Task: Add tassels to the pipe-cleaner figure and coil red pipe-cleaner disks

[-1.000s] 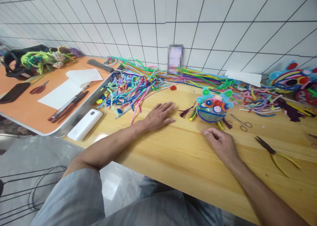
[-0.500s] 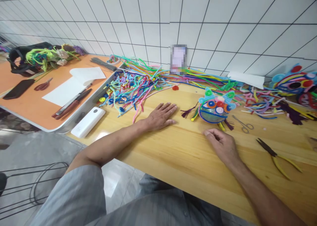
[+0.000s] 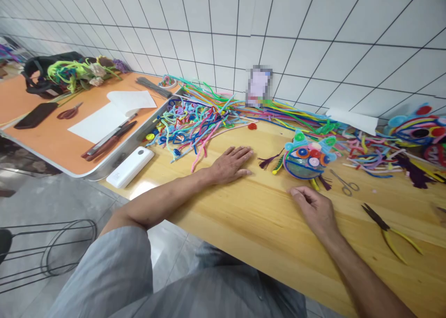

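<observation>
My left hand [image 3: 232, 165] lies flat on the wooden table [image 3: 223, 211], palm down with the fingers stretched out and nothing held. My right hand [image 3: 315, 210] rests on its side, fingers curled in against the thumb, and no object shows in it. Just beyond the right hand sits a colourful animal-face craft [image 3: 306, 160] made of coiled pipe cleaners, with green-centred ears and dark tassels. Small scissors [image 3: 345, 184] are to the right of the craft. Pliers with yellow handles [image 3: 392, 232] lie farther right.
Cut pipe cleaners [image 3: 198, 123] are heaped at the back left. A blurred phone [image 3: 259, 87] leans on the tiled wall. A white power bank [image 3: 130, 167] stands beside an orange-topped table [image 3: 35, 144] bearing paper [image 3: 94, 125] and red-handled scissors [image 3: 69, 111]. Another craft [image 3: 418, 127] is far right.
The camera view has turned slightly, so the scene sits a little more to the right and lower. Both hands stay in the same places on the table.
</observation>
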`<state>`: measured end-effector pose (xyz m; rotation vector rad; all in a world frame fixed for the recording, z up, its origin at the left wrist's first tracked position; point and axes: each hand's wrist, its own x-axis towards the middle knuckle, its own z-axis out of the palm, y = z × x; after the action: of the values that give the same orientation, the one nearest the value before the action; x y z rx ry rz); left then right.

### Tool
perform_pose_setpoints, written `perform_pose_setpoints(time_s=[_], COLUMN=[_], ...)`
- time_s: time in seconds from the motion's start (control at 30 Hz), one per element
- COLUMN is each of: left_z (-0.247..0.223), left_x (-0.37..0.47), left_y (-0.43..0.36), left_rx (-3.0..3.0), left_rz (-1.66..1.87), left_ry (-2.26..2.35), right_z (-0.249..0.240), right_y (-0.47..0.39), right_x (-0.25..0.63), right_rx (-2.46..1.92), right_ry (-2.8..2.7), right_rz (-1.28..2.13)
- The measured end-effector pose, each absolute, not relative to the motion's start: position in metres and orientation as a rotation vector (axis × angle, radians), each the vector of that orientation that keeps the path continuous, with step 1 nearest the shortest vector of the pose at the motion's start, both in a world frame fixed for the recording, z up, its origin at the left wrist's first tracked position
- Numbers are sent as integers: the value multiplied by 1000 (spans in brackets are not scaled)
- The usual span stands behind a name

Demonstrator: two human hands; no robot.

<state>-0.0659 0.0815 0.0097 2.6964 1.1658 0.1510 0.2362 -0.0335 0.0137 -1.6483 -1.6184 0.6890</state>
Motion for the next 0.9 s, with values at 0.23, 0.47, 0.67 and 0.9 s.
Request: perform_pose_setpoints(time_s=[0.23,0.47,0.67,0.9], left_z=[16,37,68,95], left_x=[-74,-94,-125,-180], left_y=[84,99,109,120], left_rx=[2589,2508,2412,2263], left_rz=[437,602,541,397], left_ry=[1192,1524,1793,2065], right_z=[17,20,20,19], right_y=[-34,-33,-32,-31], right_x=[234,231,230,231], right_rx=[-1629,-1597,-1584,-1560], right_ry=[-1620,-1632,-1619,-1638], right_rz=[705,694,719,713])
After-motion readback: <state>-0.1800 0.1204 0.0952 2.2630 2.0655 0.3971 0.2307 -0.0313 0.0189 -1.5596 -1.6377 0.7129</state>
